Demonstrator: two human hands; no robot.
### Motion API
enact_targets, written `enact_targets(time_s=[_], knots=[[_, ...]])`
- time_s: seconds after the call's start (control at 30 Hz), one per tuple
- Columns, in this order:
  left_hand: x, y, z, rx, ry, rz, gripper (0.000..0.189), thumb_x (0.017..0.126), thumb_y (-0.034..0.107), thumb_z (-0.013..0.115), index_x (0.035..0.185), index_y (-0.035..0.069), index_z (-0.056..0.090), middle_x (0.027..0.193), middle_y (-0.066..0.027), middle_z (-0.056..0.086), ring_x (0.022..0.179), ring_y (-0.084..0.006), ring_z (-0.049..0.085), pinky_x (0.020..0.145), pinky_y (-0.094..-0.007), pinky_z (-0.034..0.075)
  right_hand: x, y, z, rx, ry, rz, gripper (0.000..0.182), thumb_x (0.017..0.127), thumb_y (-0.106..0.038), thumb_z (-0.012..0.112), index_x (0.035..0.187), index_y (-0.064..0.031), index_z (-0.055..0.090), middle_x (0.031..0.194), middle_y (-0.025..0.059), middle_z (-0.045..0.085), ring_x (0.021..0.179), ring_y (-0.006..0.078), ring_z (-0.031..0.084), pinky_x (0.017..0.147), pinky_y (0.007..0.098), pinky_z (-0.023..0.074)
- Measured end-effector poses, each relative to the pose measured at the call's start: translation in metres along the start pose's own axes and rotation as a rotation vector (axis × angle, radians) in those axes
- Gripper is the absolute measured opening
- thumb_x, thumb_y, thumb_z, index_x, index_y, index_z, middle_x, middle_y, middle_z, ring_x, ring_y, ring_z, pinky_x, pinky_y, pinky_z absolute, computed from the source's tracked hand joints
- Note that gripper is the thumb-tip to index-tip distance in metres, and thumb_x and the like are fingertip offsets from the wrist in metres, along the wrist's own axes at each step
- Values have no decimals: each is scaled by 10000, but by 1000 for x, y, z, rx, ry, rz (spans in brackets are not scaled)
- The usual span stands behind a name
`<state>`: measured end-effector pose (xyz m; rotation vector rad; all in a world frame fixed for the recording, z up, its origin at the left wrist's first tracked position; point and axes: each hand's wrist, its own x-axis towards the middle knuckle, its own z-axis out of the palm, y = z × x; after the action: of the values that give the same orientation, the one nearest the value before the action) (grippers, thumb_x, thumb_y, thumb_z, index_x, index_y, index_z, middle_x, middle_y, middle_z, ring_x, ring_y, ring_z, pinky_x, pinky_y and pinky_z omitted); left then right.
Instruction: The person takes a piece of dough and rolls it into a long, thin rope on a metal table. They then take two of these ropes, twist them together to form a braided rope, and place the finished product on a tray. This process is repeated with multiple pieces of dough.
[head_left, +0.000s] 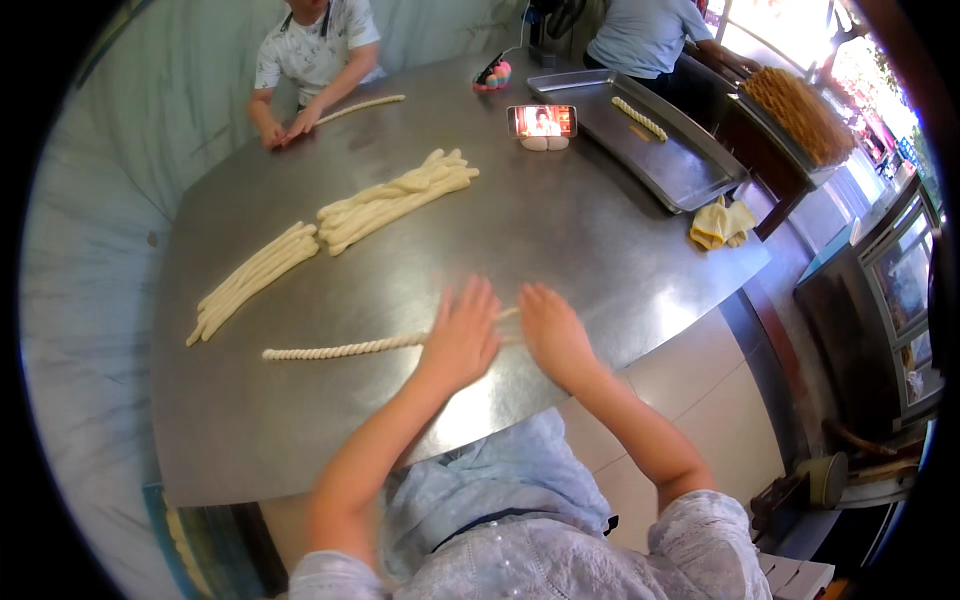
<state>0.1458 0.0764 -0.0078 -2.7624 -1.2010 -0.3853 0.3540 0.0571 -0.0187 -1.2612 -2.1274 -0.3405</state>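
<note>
A twisted dough rope (345, 350) lies across the near part of the steel table. My left hand (461, 337) is flat over it, fingers stretched and slightly apart, blurred by motion. Past that hand, a thin stretch of dough reaches my right hand (553, 334), whose bent fingers are over its end. Whether they grip the dough or only rest on it is hidden. Beyond my hands lie two bundles of untwisted dough strands, a larger bundle (397, 201) and a narrower bundle (255, 281) to its left.
A phone (542, 121) stands propped on the steel table (585, 225). Behind it, a metal tray (697, 161) holds one dough twist (639, 118). Cloth gloves (721, 223) lie at the right edge. Across the table, a co-worker's hands (292, 129) touch another dough rope (360, 109).
</note>
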Motion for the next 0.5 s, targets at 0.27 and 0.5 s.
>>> enact_targets(time_s=[0.27,0.5], knots=[[-50,60,0,-253,90,-103,481,940,288,589,1254,-72,528,1484,-335,394,1422,-471,346,1161,-644,240,-47,-5,-30,245,-307,155,318,849,-78,613,1149,6,677,1230,178,658,1143,314,629,1002,422,501],[-25,30,-2,-200,-53,45,716,930,347,618,1463,-71,384,1567,-276,331,1493,-399,268,1219,-566,188,-37,-3,-13,31,-68,-96,324,841,-84,607,1147,-2,674,1236,161,665,1165,323,622,1007,425,507]])
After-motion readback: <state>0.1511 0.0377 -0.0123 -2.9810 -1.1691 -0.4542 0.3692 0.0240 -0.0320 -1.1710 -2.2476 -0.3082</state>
